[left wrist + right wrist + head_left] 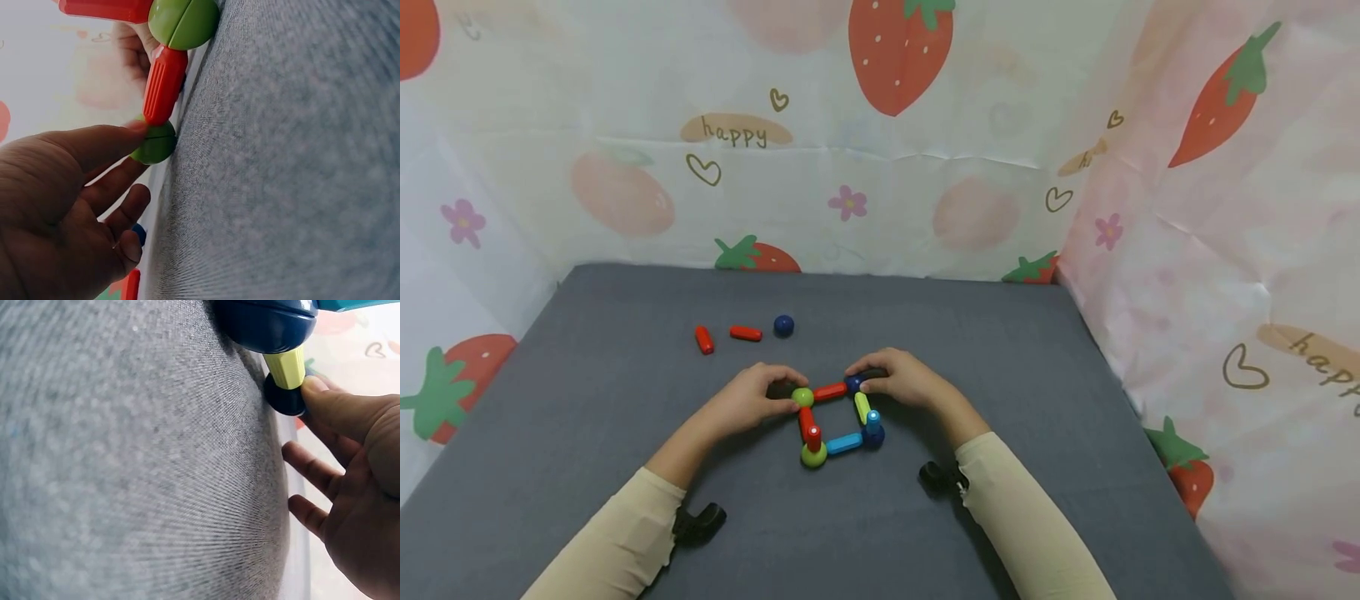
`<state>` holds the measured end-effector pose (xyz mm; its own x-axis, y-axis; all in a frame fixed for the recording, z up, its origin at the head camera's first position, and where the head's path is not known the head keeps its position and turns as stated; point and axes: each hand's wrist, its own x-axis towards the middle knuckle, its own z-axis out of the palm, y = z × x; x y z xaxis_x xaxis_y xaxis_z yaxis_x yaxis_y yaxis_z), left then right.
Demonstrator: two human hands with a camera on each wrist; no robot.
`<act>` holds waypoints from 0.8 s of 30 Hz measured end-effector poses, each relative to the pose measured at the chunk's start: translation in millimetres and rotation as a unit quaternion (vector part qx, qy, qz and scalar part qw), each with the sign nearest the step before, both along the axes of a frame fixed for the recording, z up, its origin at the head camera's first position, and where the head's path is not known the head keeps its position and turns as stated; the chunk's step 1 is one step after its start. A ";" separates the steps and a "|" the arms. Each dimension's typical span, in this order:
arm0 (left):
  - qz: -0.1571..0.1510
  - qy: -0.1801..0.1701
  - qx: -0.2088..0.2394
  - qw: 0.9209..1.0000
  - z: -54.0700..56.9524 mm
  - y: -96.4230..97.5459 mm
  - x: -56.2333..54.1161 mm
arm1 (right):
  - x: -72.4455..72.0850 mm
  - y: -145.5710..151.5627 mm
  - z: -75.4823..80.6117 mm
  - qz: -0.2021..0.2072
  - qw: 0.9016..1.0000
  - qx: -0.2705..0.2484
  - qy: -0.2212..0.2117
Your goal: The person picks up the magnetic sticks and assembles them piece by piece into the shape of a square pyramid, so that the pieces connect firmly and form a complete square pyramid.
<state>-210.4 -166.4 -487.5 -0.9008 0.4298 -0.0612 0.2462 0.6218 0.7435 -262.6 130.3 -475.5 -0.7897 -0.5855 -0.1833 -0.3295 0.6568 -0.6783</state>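
On the grey cloth (760, 533) in front of the person, a four-sided frame (848, 442) of toy rods and balls lies near the middle of the table, with both hands at its far side. The left hand (758, 390) pinches the far green ball (802, 397) between thumb and forefinger, its other fingers loosely bent and off the ball. The right hand (906, 381) has thumb and forefinger clamped on the far blue ball (853, 384), and in the right wrist view two more fingers spread apart below it. A red far rod (830, 392) runs between those two balls. Down the left side, a red side rod (806, 422) leads to the near green ball (813, 455); down the right, a yellow-green rod (862, 408) leads to the near blue ball (873, 437). A light-blue rod (839, 445) joins the near pair. From the near green ball a short red post (813, 438) stands up, and from the near blue ball a light-blue post (872, 422). Beyond the left hand, well apart from the frame, I see two loose red rods (746, 333) and a loose blue ball (784, 326) in a rough row. Behind hangs a strawberry-print curtain (895, 142).
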 end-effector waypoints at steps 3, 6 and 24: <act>-0.001 0.002 -0.004 1.000 0.4 -0.1 -0.2 | -0.7 0.1 -0.3 0.004 1.000 -0.004 0.003; 0.002 0.001 -0.009 1.000 -0.7 -0.4 -0.5 | -0.3 2.8 -1.9 0.005 1.000 -0.005 0.013; 0.009 -0.003 -0.026 1.000 -3.4 -0.5 -2.6 | 49.2 44.9 7.9 -0.032 0.998 -0.044 0.018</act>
